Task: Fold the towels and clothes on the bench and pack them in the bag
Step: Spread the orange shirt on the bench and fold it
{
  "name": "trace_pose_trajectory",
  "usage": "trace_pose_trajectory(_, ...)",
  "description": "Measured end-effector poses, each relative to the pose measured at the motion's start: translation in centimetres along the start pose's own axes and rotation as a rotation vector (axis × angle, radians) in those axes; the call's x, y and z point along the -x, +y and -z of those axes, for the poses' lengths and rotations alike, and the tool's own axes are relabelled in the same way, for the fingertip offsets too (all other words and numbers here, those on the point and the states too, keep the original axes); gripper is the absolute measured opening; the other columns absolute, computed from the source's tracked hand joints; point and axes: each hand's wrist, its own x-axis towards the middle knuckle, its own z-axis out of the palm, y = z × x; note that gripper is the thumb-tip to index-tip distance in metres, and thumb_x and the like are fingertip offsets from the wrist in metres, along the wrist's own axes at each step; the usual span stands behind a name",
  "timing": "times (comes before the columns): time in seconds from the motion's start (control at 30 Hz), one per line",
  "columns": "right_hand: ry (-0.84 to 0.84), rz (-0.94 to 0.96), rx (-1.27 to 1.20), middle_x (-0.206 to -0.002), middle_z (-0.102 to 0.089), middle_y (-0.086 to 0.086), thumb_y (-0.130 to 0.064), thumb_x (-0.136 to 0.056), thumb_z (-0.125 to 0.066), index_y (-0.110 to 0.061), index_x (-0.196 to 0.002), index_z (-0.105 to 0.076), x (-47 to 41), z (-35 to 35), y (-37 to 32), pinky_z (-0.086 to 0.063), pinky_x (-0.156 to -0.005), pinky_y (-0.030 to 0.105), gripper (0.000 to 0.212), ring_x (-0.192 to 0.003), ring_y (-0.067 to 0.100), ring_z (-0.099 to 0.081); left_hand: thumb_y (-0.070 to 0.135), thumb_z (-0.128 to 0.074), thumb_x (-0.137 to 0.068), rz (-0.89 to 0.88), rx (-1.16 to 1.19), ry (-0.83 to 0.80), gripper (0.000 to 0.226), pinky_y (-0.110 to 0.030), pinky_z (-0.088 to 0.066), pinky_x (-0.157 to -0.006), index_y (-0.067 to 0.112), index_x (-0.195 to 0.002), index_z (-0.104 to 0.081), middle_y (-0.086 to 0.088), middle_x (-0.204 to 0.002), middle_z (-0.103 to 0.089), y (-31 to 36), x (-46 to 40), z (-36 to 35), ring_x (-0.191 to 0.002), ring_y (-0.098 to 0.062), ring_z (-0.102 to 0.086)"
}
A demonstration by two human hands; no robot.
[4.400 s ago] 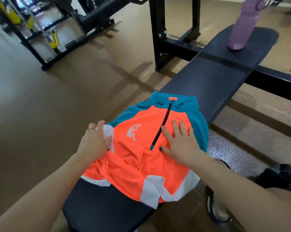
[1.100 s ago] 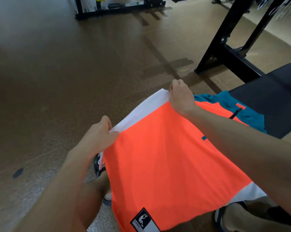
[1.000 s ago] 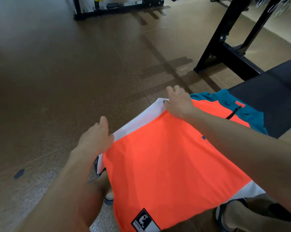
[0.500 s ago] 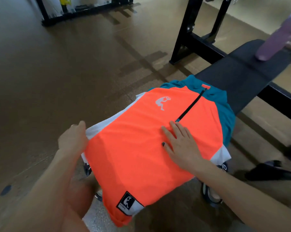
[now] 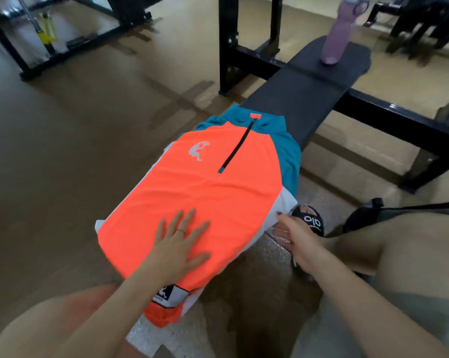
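On bench [image 5: 306, 99]: orange-teal zip shirt [image 5: 205, 192] spread; left hand [image 5: 178, 248] flat, fingers splayed; right hand [image 5: 299, 240] seemingly pinching white edge.

- left hand [image 5: 178, 250]: palm down, fingers straight and spread, ring on one finger, forearm reaching in from lower left
- right hand [image 5: 297, 240]: fingers curled, pinching; forearm in from lower right

Pretty dim and soft on my feed, light seems to come from 12 o'clock, with pale glare on the floor [image 5: 192, 27] up there. The rack frame [image 5: 227, 42] throws long shadows toward 8. Edges bend fisheye-style, and the corners are smeared with blur.
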Motion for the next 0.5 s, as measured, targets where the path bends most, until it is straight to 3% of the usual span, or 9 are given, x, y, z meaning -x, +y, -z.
trace_pose_trajectory(0.07,-0.086,-0.023,-0.101,-0.122,-0.068,0.001,-0.042,-0.093,-0.066,-0.026,-0.12,-0.056,0.1,-0.1,-1.1,-0.044,-0.109,0.044,0.032,-0.114,0.021,-0.063,0.084,-0.021,-0.081,0.037,-0.051,-0.059,0.088,-0.063,-0.003,-0.12,0.048,-0.159,-0.004,0.0,-0.169,0.015,0.9,-0.2,-0.4,-0.156,-0.031,0.009)
trace_pose_trajectory(0.13,-0.098,-0.033,-0.263,-0.121,-0.069,0.003,-0.034,-0.096,-0.064,-0.027,-0.112,-0.058,0.4,-0.3,-2.2,-0.046,-0.107,0.046,0.018,-0.113,0.024,-0.065,0.086,-0.017,-0.076,0.065,-0.065,-0.094,0.093,-0.061,0.0,-0.121,0.048,-0.158,0.003,0.001,-0.167,0.022,1.2,-0.5,0.1,-0.155,-0.03,0.016)
trace_pose_trajectory(0.2,-0.074,-0.059,-0.425,-0.12,-0.07,0.008,-0.025,-0.097,-0.063,-0.022,-0.11,-0.06,0.2,-0.1,-2.4,-0.049,-0.104,0.05,0.013,-0.111,0.027,-0.067,0.087,-0.021,-0.075,0.05,-0.075,-0.08,0.096,-0.062,-0.003,-0.121,0.046,-0.159,0.002,-0.001,-0.168,0.019,1.7,-0.3,0.8,-0.155,-0.029,0.012)
trace_pose_trajectory(0.33,-0.134,-0.121,-0.661,-0.117,-0.07,0.014,-0.022,-0.096,-0.065,-0.011,-0.123,-0.061,0.1,0.8,-2.9,-0.052,-0.1,0.049,0.029,-0.107,0.028,-0.069,0.089,-0.034,-0.078,-0.044,-0.154,-0.058,0.1,-0.066,-0.01,-0.118,0.044,-0.159,0.003,-0.003,-0.169,0.014,2.6,0.8,-0.3,-0.156,-0.031,0.004)
trace_pose_trajectory(0.4,-0.17,-0.159,-0.772,-0.11,-0.071,0.013,-0.017,-0.094,-0.066,-0.009,-0.12,-0.062,-0.1,1.3,-3.2,-0.058,-0.088,0.042,0.027,-0.089,0.022,-0.073,0.09,-0.031,-0.081,-0.076,-0.184,-0.069,0.099,-0.068,-0.013,-0.118,0.041,-0.16,0.001,-0.004,-0.17,0.011,2.4,1.4,-0.6,-0.156,-0.034,0.001)
trace_pose_trajectory(0.5,-0.138,-0.113,-0.647,-0.08,-0.063,0.009,-0.005,-0.094,-0.063,-0.002,-0.117,-0.062,-0.4,1.6,-3.3,-0.057,-0.085,0.036,0.024,-0.066,0.013,-0.063,0.087,-0.029,-0.085,-0.131,-0.224,-0.092,0.096,-0.069,-0.024,-0.115,0.035,-0.162,-0.006,-0.007,-0.17,0.002,1.6,2.1,0.2,-0.155,-0.035,-0.01)
